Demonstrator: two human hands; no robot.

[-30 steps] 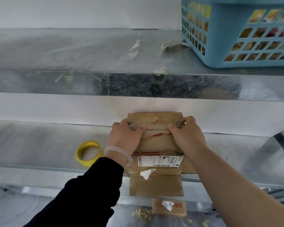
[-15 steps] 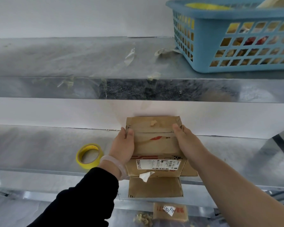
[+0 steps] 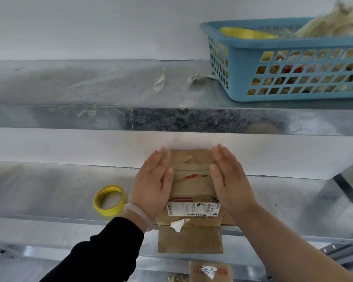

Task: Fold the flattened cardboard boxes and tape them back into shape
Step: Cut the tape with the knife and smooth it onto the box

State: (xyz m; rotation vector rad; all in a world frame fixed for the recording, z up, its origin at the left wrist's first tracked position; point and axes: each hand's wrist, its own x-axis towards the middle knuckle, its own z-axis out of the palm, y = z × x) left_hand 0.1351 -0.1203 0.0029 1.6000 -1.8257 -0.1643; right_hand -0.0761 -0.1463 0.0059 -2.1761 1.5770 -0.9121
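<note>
A small brown cardboard box (image 3: 192,186) with a white shipping label and red print lies on the lower metal shelf, its far flap against the white wall and its near flap hanging over the shelf's front edge. My left hand (image 3: 153,184) lies flat with straight fingers along the box's left side. My right hand (image 3: 227,180) lies flat with straight fingers along its right side. A roll of yellow tape (image 3: 109,199) sits on the shelf just left of my left wrist.
A blue plastic basket (image 3: 293,78) holding a yellow roll and other items stands on the upper metal shelf (image 3: 90,86) at the right. Scraps of clear tape lie on that shelf. Another cardboard piece (image 3: 210,271) with a white sticker lies below the lower shelf (image 3: 49,190).
Both hands have gone from gripping the box's far flap to lying flat with straight fingers along its sides. The camera has tilted up, showing more of the basket.
</note>
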